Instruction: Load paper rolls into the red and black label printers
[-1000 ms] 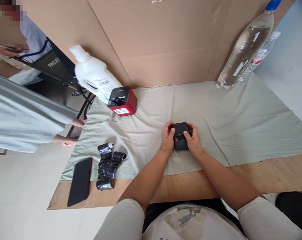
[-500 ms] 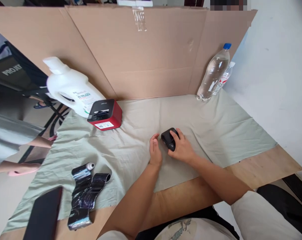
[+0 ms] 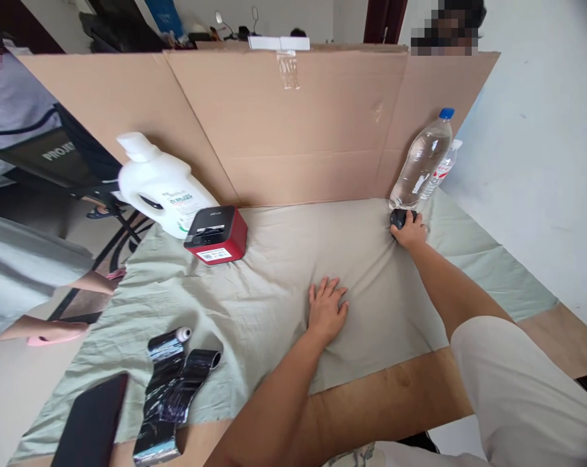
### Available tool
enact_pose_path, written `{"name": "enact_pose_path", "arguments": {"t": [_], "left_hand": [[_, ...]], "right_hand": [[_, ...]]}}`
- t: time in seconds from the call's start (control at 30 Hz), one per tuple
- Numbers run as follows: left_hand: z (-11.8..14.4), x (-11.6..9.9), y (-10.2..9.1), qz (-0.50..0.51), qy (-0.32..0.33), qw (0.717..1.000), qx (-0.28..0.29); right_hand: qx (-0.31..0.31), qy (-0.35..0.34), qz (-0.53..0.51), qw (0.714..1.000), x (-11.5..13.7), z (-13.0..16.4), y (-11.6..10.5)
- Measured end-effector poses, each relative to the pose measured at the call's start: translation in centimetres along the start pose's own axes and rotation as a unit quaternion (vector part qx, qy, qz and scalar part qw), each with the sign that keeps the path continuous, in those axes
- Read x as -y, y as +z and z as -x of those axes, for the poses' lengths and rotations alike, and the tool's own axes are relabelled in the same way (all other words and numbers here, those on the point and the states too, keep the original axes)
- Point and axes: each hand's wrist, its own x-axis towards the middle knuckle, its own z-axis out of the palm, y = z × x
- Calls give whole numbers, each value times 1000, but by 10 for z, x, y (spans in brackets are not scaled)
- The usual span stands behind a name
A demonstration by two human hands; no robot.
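My right hand is stretched far out to the right and grips a small black boxy device, its fingers covering part of it. The device rests on the grey-green cloth, just in front of a large clear water bottle with a blue cap. Nearer to me, my left hand lies palm down on the cloth with its fingers spread and nothing in them.
A smaller bottle leans behind the large one. Cardboard walls off the back. On the left are a white jug, a red and black box-shaped machine, shiny black film and a dark phone. People sit nearby.
My right hand has carried the black device from the middle to the back right, beside the large bottle. My left hand has turned palm down and flattened onto the cloth. The view has tilted up.
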Motion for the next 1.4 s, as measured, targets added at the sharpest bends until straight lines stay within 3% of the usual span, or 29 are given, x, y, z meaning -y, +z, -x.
{"name": "enact_pose_path", "arguments": {"t": [0.07, 0.17, 0.27, 0.37, 0.43, 0.53, 0.6, 0.7, 0.77, 0.83, 0.9, 1.03, 1.17, 1.27, 1.4], "left_hand": [[0, 0, 0, 8, -1, 1000, -3], [1, 0, 5, 46, -8, 998, -29], [0, 4, 10, 153, -64, 978, -124], [-9, 18, -3, 261, -136, 926, -237], [-19, 31, -33, 263, -144, 907, -295], [-40, 59, -103, 147, -150, 906, -368], [-54, 83, -153, 44, -228, 891, -391], [-68, 119, -207, -41, -349, 873, -337], [-73, 139, -221, -41, -410, 867, -279], [-74, 150, -222, -32, -439, 861, -256], [-74, 152, -215, -33, -440, 856, -269], [-68, 133, -199, -56, -422, 855, -297], [-48, 93, -171, -65, -308, 903, -293], [-23, 54, -133, -5, -196, 940, -280], [11, 1, -77, 73, -112, 953, -272]], "right_hand": [[-22, -31, 28, 999, 7, 15, 7], [-37, -150, 58, 986, 28, 64, 25], [43, -277, 57, 958, 50, 125, 45], [97, -346, 54, 932, 62, 164, 59], [99, -356, 48, 928, 65, 171, 62], [94, -352, 34, 931, 66, 169, 61], [93, -348, 30, 932, 65, 168, 59], [91, -344, 24, 934, 66, 169, 57], [91, -342, 19, 935, 66, 171, 56], [95, -338, 15, 936, 67, 173, 55], [100, -333, 15, 938, 68, 174, 53], [105, -329, 11, 939, 70, 175, 48], [106, -329, -2, 938, 70, 175, 46], [103, -330, -13, 938, 69, 175, 45], [87, -335, -52, 937, 64, 174, 46]]}}
